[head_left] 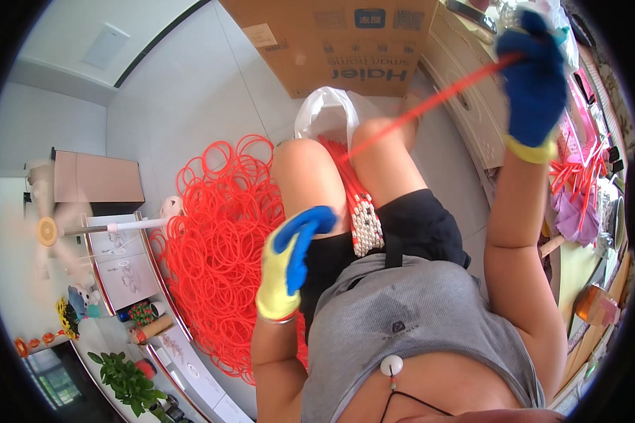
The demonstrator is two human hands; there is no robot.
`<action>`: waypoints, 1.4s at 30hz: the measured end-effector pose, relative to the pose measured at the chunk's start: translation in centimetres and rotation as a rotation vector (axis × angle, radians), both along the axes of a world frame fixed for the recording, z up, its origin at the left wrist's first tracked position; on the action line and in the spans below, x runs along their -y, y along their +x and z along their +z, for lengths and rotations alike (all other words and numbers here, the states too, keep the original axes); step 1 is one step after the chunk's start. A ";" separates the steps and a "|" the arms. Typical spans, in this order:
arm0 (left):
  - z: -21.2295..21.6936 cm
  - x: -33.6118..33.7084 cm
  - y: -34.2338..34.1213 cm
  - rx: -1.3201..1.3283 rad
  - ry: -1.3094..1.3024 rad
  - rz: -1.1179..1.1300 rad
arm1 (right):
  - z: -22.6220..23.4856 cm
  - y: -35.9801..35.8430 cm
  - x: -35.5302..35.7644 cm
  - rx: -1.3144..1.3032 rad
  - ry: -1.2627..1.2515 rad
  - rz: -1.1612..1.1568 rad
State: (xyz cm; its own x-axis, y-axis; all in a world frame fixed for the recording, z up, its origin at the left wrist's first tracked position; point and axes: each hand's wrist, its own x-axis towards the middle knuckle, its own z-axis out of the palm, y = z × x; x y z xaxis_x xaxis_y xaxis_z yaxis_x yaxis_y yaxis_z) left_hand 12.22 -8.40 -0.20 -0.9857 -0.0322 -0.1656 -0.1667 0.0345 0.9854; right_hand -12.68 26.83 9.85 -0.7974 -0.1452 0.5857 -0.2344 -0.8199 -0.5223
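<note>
My right hand [535,84], in a blue and yellow glove, is raised at the upper right, closed on one end of a thin red tube [430,103]. The taut, motion-blurred tube slants down to the left, towards my knees. Between my thighs lies a bundle of red tubes with white ends [365,224]. My left hand [289,261], gloved the same way, hovers over my left thigh with its fingers apart and nothing seen in it. A heap of looped red tubing [222,261] covers the floor to my left.
A white plastic bag [328,106] stands beyond my knees, before a large cardboard box [346,63]. A cabinet [466,106] flanks my right, with a cluttered top. A fan [47,230], blades blurred, a white cabinet [127,271] and a potted plant [127,381] are at the left.
</note>
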 end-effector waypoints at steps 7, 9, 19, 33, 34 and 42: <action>-5.6 -5.3 -6.8 0.256 1.075 0.020 | -1.0 1.7 -19.1 0.182 -0.391 0.072; -5.6 -5.5 -7.3 0.169 1.103 0.061 | -3.9 2.3 -19.6 0.291 -0.421 0.015; -7.1 -4.2 -8.3 0.119 1.259 0.232 | -12.8 4.9 -15.8 0.495 -0.656 -0.040; -6.8 -0.5 -9.6 -0.420 1.261 0.271 | -13.1 5.2 -7.2 0.699 -0.466 -0.222; -6.8 -0.1 -9.8 -0.443 1.279 0.264 | -14.3 4.8 -7.5 0.648 -0.494 -0.107; -7.6 3.1 -9.7 -0.568 1.155 0.165 | -17.7 2.9 -3.9 0.669 -0.588 0.023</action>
State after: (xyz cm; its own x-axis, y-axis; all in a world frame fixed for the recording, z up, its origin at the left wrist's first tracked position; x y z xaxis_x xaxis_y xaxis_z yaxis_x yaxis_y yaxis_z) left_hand 2.56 -11.48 -7.78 -0.9249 -0.2791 0.2581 0.3609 -0.8581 0.3653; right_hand -9.82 30.77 -7.83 -0.9998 0.0120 -0.0170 -0.0114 -0.9992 -0.0376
